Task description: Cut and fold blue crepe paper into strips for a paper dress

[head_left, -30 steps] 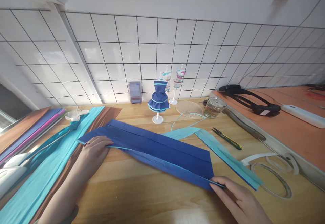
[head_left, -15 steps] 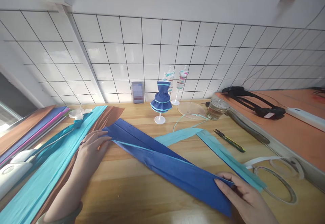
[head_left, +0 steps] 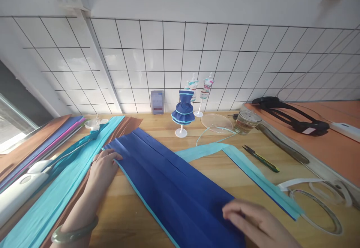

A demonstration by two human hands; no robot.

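Head view, blue sheet (head_left: 171,177): seemingly opened out, creases left.
Left hand (head_left: 103,162): on its edge, pinch unclear.
Right hand (head_left: 251,218): fingertips together above it.

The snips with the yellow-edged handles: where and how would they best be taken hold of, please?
Probably by the handles, from above at their near right end, with the right hand. The snips appear to lie flat, their dark pointed blades angled away to the left, so the handle end likely offers a safer hold.
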